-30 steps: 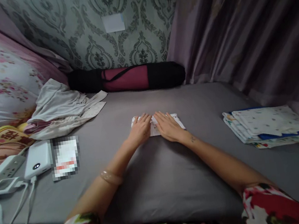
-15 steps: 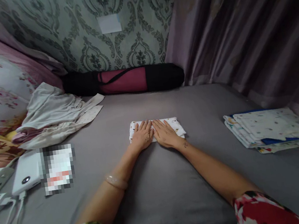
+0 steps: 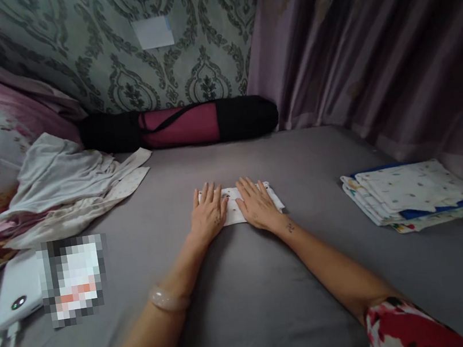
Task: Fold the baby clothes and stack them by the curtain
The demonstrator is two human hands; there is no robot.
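A small folded white cloth (image 3: 234, 212) with a sparse dark print lies on the grey bed sheet (image 3: 249, 292). My left hand (image 3: 209, 211) rests flat over its left end, fingers spread and pointing away from me. Flat on its right half is my right hand (image 3: 256, 201), fingers also apart. Between the two hands a strip of the cloth shows, and its right corner sticks out past my right hand. The parts under my palms are hidden.
A stack of folded printed cloths (image 3: 416, 189) lies at the right. Rumpled pale clothes (image 3: 66, 175) are at the left, above a white power bank (image 3: 22, 286) with cables. A black and maroon long bag (image 3: 181, 126) lies along the wall.
My hands have moved apart on the folded cloth, the left one sliding to its left end. More of the cloth's middle shows. The view has turned slightly to the right.
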